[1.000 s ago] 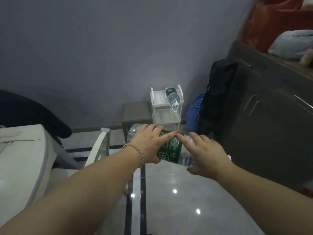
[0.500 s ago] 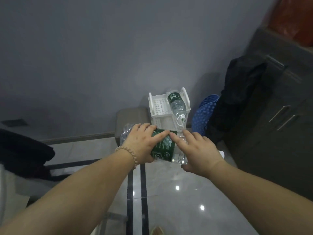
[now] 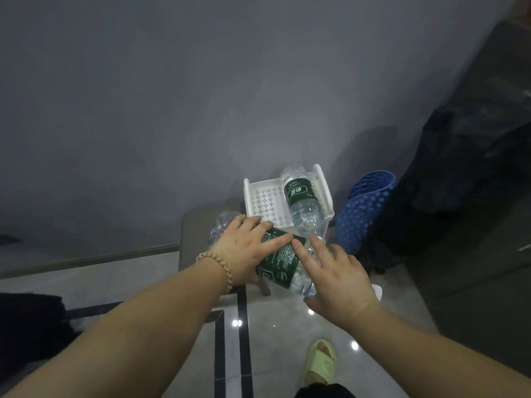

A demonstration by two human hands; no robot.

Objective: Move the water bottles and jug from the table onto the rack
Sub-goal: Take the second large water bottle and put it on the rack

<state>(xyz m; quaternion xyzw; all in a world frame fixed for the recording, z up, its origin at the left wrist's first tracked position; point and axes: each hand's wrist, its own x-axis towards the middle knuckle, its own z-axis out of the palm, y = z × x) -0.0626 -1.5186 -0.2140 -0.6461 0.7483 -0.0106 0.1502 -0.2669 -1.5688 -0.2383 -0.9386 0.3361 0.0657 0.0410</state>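
One green-labelled clear bottle (image 3: 301,202) lies on the white perforated rack (image 3: 263,196). Your left grip (image 3: 244,248) wraps the large clear jug (image 3: 280,262), your right grip (image 3: 336,277) rests flat on it; not yet racked.

Dim, flat grey light here, and the wall (image 3: 201,96) sinks into murk toward the upper corners. Small white glare spots dot the glossy floor (image 3: 273,340) at lower centre, reflecting lights above. Lines bow at the right edge, and the dark heap (image 3: 474,182) there is soft and smeared.
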